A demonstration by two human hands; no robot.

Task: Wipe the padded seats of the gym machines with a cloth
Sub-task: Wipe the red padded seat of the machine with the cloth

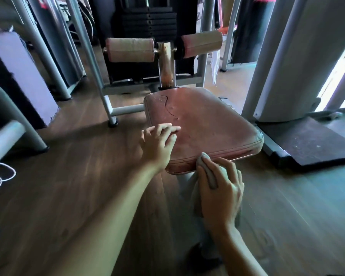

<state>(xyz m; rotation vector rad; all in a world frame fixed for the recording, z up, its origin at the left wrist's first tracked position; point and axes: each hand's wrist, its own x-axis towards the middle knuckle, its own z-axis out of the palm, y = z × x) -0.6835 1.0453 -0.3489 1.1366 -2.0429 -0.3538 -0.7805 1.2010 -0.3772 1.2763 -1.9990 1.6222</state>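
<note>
Our right hand (220,188) grips the soft, limp cloth (209,174), best bunched, at the padded seat (205,124) edge, while our left hand (158,144) rests flat, fingers straight.

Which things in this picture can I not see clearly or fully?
- Head view: the cloth is mostly covered by the right hand gripping it; its full size is unclear.
- Head view: the left hand hides the part of the seat beneath it.
- Head view: the white cord is cut off by the left edge.
- Head view: the weight stack is dark and cut off by the top edge.
</note>
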